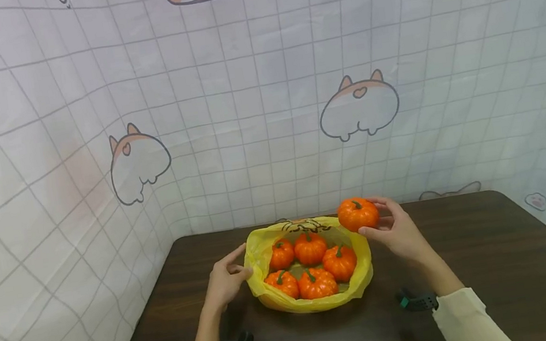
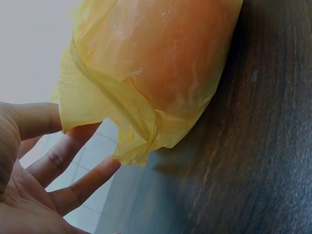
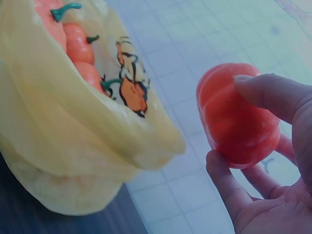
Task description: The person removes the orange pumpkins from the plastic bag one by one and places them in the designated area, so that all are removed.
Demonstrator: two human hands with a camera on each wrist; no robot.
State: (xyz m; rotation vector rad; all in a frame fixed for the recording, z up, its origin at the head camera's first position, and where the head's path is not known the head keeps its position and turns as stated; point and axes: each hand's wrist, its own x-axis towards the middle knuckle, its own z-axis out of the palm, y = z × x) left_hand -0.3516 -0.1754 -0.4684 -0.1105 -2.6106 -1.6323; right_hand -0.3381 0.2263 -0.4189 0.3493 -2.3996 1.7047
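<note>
Small orange pumpkin point(image 1: 358, 214) sits pinched between thumb and curled fingers of the right hand point(image 1: 397, 228), held above the table point(image 1: 500, 255) just beside the rim of the yellow plastic bag point(image 1: 258, 254). Left hand point(image 1: 225, 279) lies with fingers spread, tips touching the bag's near edge. Five ribbed pumpkins point(image 1: 313, 267) (green stems, smooth glossy skin) fill the bag. Risk: the thin, crinkled film could sag or fold, since nothing stiff holds it open.

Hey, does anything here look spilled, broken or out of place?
Nothing stands out. Five pumpkins sit in the yellow bag; the right hand holds a sixth pumpkin beside it, and the left hand touches the bag's rim.
</note>
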